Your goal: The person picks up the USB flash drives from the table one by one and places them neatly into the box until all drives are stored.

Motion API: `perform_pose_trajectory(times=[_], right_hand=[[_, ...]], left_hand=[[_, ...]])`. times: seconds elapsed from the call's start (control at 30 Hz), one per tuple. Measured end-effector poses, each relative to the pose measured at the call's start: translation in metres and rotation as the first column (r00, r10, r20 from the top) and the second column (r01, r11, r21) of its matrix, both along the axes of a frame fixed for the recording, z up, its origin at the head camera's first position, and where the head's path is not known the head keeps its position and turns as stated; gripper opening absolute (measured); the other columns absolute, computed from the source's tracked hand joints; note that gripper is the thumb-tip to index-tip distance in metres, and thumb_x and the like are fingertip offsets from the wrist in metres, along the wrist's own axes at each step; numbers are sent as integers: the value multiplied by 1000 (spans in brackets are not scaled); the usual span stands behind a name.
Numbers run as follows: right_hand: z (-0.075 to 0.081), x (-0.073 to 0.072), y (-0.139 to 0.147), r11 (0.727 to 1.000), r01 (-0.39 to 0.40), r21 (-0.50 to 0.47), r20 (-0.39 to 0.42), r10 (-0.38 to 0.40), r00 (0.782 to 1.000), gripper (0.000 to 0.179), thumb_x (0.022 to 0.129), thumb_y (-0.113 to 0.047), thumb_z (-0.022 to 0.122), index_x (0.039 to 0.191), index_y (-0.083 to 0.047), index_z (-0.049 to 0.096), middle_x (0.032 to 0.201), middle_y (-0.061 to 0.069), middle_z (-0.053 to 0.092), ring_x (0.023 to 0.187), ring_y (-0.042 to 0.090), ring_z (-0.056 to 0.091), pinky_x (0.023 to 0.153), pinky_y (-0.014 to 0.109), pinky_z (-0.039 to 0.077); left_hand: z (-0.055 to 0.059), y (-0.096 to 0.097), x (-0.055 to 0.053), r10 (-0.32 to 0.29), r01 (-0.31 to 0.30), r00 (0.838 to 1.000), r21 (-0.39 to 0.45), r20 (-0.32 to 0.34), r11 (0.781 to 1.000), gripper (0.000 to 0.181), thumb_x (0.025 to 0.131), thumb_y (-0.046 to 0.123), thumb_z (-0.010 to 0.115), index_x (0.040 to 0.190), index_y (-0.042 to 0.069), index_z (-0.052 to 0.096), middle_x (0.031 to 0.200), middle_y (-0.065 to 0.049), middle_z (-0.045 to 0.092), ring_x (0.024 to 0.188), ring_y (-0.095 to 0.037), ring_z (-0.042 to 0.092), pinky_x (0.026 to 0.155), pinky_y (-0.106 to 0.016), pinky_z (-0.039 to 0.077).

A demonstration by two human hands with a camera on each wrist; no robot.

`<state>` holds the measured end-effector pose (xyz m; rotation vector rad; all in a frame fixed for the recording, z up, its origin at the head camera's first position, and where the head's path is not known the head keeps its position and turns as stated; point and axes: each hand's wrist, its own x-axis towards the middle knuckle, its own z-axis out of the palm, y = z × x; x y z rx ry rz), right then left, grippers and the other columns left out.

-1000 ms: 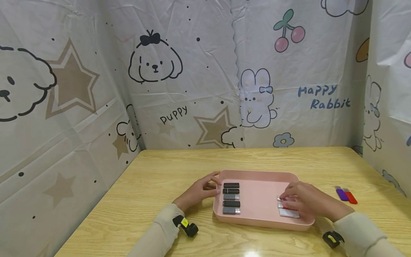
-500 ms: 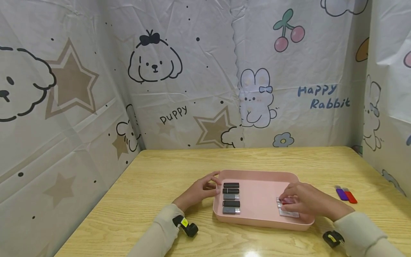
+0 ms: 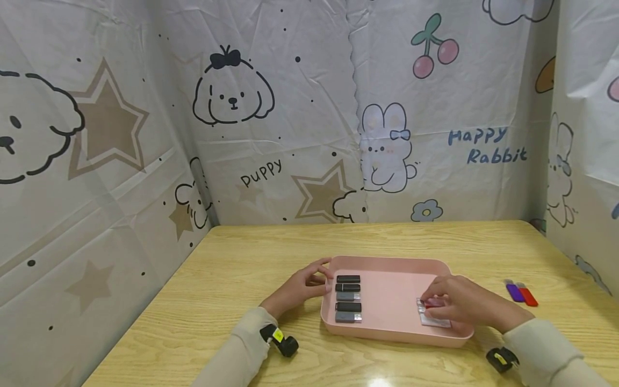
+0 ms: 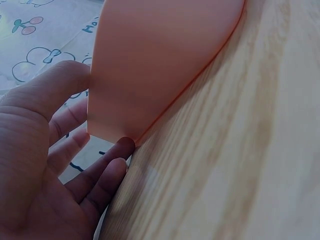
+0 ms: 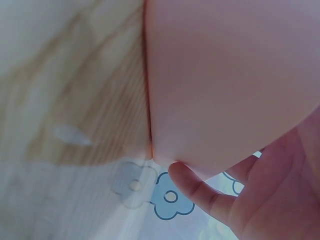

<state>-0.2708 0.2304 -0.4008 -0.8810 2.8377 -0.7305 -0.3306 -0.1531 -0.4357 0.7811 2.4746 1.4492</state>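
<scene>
My left hand (image 3: 302, 288) grips the left end of a pink tray (image 3: 387, 290), thumb and fingertips at its rim. In the left wrist view, the thumb meets the tray's edge and other fingers touch its corner near the table. Inside the tray's right end, my right hand (image 3: 456, 301) pinches a red USB flash drive (image 3: 433, 303), its metal plug pointing left. A white flash drive (image 3: 435, 322) lies just nearer to me, partly under the fingers. The right hand hides much of this group. The tray wall blocks the drives in the right wrist view.
Several black and grey flash drives (image 3: 348, 307) form a column along the tray's left side. Right of the tray, a purple flash drive (image 3: 515, 293) and another red flash drive (image 3: 527, 295) lie on the wooden table (image 3: 271, 242). Printed cloth (image 3: 290, 107) hangs around the table.
My right hand has shifted slightly left, the red flash drive moving a little with its fingers above the white one. My left hand has stayed on the tray.
</scene>
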Motion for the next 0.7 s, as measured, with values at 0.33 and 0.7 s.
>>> perform_pose_trajectory(times=[0.33,0.7], right_hand=[[-1,-2,1,1000,13,6,-5,-13,1000,25,84,-34,75,103,-18,74,102,-7,68,91,14,61,84,43,53],[1,-1,3,1000,-4,9,-61,4,998,24,84,-36,74,100,-17,74,101,-5,68,90,15,62,82,43,52]], left_hand=[[-1,0,-2,-10,10,1000,11,-9,1000,21,91,25,68,109,19,60,154,8,32,116,-22,57,100,-45,43],[0,1,-3,-30,30,999,16,-18,999,18,92,14,65,108,7,59,156,-7,28,115,-32,57,97,-46,45]])
